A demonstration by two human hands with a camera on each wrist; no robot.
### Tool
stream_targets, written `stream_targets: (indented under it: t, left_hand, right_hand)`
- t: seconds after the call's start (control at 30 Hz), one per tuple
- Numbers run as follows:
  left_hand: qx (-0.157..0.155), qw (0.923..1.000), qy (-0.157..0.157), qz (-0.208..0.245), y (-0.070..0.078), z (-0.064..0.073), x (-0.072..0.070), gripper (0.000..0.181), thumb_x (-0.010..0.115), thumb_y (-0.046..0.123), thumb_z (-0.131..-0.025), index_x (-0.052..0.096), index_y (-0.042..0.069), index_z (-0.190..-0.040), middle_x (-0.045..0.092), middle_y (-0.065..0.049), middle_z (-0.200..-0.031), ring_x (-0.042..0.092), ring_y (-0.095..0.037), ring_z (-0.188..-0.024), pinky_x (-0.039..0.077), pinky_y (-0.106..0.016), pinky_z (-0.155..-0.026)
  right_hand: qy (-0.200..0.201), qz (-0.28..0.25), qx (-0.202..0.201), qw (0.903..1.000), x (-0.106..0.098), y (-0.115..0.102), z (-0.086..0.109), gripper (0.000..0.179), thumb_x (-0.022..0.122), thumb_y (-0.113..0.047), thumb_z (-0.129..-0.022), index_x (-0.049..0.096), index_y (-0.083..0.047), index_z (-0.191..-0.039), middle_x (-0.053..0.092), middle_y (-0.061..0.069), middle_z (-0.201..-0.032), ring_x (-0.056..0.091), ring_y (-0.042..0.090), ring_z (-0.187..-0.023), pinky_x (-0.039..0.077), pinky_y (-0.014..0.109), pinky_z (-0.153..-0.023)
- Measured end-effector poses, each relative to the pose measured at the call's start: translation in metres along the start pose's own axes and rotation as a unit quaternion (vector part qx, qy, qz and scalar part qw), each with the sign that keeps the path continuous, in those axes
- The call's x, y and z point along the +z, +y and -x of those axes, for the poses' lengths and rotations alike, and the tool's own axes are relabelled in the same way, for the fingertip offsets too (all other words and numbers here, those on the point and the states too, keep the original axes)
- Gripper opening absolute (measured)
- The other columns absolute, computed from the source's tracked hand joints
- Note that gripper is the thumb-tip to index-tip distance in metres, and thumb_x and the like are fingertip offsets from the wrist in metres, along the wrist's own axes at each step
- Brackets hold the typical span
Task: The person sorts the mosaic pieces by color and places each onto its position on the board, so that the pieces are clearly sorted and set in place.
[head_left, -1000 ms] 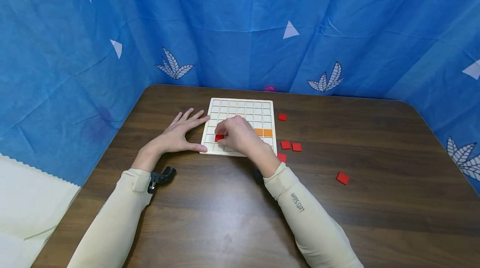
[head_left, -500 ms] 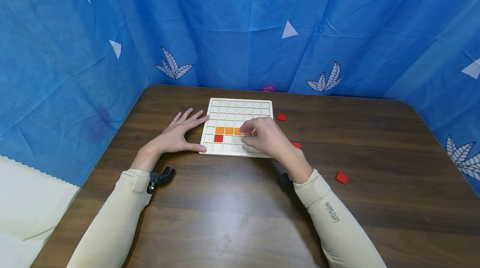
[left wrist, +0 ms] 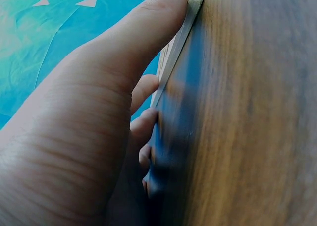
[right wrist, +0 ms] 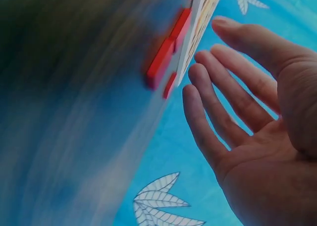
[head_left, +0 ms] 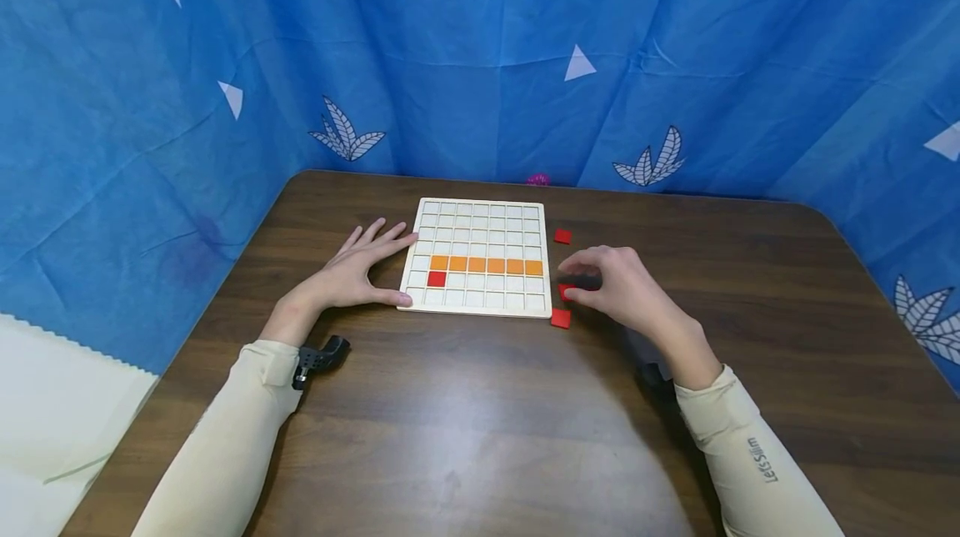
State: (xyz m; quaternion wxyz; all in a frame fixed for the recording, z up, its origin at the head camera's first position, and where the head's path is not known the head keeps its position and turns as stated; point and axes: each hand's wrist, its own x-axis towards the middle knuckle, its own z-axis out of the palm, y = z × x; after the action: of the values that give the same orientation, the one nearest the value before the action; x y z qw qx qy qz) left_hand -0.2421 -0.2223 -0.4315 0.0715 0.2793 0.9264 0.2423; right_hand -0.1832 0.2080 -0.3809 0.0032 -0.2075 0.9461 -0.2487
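A pale wooden grid board (head_left: 465, 222) lies flat on the table. Along one of its rows runs a line of orange tiles (head_left: 496, 266), with one red tile (head_left: 437, 279) just below. My left hand (head_left: 348, 270) is spread at the board's left side, its thumb on the near corner and index fingertip at the edge. To the right of the board, my right hand (head_left: 630, 287) hovers with thumb and fingers apart over a loose red tile (head_left: 566, 293), partly hidden by it. The right wrist view shows that hand's fingers loosely extended above several red tiles (right wrist: 161, 60), nothing between them.
Another red tile (head_left: 560, 318) lies by the board's near right corner, and one more red tile (head_left: 562, 236) farther back. The brown table (head_left: 450, 437) ends at a blue curtain (head_left: 450, 62). A white cloth (head_left: 67, 404) hangs at the left.
My right hand has let go of the red tile in the row below the orange ones and moved right, off the board to the loose tiles. My left hand stays in place.
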Motion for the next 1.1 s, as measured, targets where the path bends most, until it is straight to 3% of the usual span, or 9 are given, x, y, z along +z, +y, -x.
stream_targets:
  t: [0.27,0.53,0.87,1.1]
  left_hand:
    - [0.0,1.0,0.006,0.001,0.0,-0.001,0.0,0.107,0.086,0.063,-0.079,0.033,0.033,-0.167,0.02,-0.004,-0.177,0.0,-0.038,-0.165,-0.004,-0.062,-0.13]
    - [-0.005,1.0,0.007,0.0,0.001,-0.002,0.0,0.107,0.086,0.064,-0.078,0.034,0.033,-0.166,0.021,-0.003,-0.177,0.0,-0.037,-0.165,-0.004,-0.062,-0.131]
    - [-0.005,1.0,0.0,0.001,-0.001,-0.003,0.001,0.107,0.085,0.064,-0.079,0.032,0.034,-0.167,0.02,-0.003,-0.177,-0.001,-0.037,-0.165,-0.004,-0.061,-0.131]
    - [-0.008,1.0,0.002,-0.002,-0.002,-0.003,0.002,0.107,0.086,0.063,-0.079,0.032,0.035,-0.167,0.019,-0.002,-0.177,-0.001,-0.036,-0.165,-0.004,-0.061,-0.131]
  right_hand:
    - [-0.034,0.003,0.01,0.9994,0.001,0.01,0.0,0.034,0.088,-0.008,-0.086,0.079,-0.008,-0.118,0.078,0.007,-0.111,0.068,0.026,-0.103,0.06,0.049,-0.095]
    - [-0.034,0.008,0.011,0.9993,0.004,0.01,-0.001,0.029,0.088,-0.007,-0.085,0.08,-0.01,-0.113,0.077,0.005,-0.106,0.068,0.024,-0.098,0.061,0.047,-0.092]
    - [-0.002,0.018,-0.015,0.9997,0.005,0.006,-0.003,0.025,0.089,-0.011,-0.083,0.08,-0.011,-0.106,0.078,0.002,-0.098,0.068,0.02,-0.088,0.061,0.039,-0.082]
    - [0.011,0.012,-0.001,0.9999,0.008,-0.011,-0.014,0.028,0.09,-0.014,-0.082,0.08,-0.01,-0.108,0.077,0.004,-0.1,0.068,0.021,-0.088,0.06,0.039,-0.082]
